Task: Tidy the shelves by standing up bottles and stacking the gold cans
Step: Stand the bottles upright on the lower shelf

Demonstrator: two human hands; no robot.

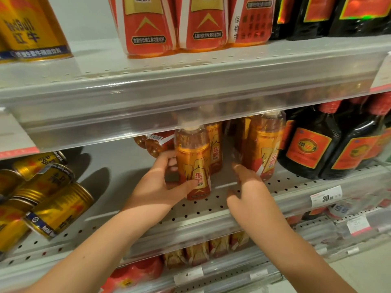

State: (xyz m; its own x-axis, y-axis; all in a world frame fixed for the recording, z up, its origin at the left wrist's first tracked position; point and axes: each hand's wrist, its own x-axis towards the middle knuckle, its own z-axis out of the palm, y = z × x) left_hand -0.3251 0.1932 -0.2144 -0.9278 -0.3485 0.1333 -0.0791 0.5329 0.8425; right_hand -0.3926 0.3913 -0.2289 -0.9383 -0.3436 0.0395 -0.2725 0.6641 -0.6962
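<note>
One perforated shelf [211, 210] holds all. Gold cans [53, 208], 8 o'clock: tumbled heap, stacking not begun. Dark liquor bottles [313, 149], 3 o'clock: upright. Toppled amber bottles [156, 144], centre rear: left to stand. Upright amber bottle [193, 166], centre: left hand [156, 187] wrapped round it. Right hand [249, 193], 4 o'clock: fingers loosely extended beside second upright bottle [264, 149], no grip.

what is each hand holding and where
Left hand grips the upright orange bottle around its lower body. Right hand reaches a neighbouring bottle; hold unclear.
</note>
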